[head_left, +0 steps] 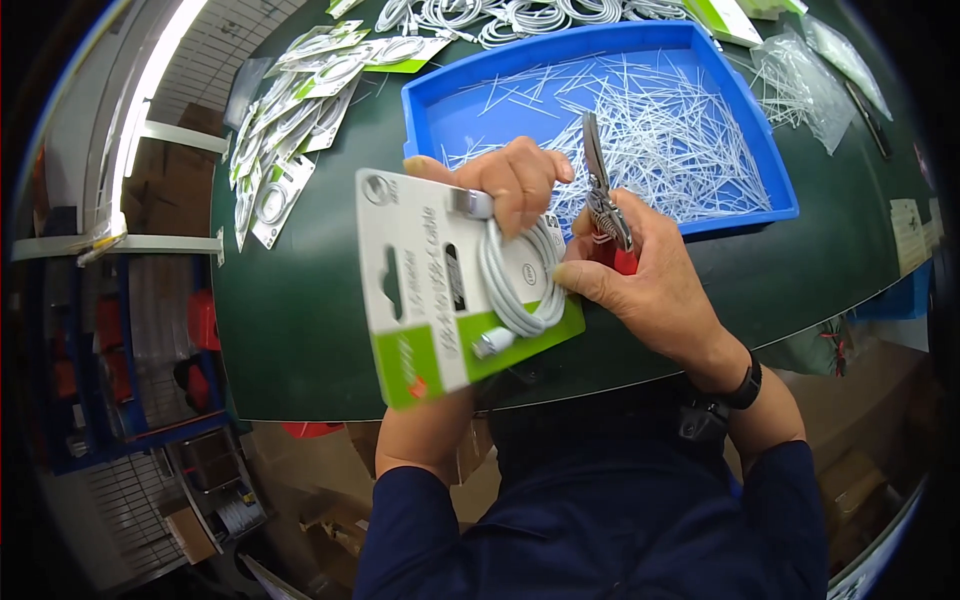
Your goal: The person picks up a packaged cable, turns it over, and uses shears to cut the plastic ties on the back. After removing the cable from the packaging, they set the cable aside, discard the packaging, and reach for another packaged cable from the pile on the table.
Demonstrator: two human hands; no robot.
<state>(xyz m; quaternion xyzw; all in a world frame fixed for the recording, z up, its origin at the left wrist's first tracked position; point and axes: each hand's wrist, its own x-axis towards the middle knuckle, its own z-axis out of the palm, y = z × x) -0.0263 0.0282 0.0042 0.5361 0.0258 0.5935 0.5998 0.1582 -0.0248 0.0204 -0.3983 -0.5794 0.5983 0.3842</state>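
Note:
My left hand (515,180) is closed on the top of a white and green card (405,335), holding it up and tilted in front of me. A coiled pale grey USB cable (494,285) is fastened to the card's front. My right hand (670,275) grips hand cutters (596,165) with metal blades, a spring and red handles. The blades point up and away from me, and the right thumb touches the card's right edge. Below both hands lies the dark green table (300,340).
A blue tray (450,112) behind my hands holds many thin white strips (665,140). Carded cables (300,110) are piled at the far left. Loose coiled cables (520,18) lie along the back. Clear plastic bags (815,95) and a dark pen-like tool (868,120) lie at right.

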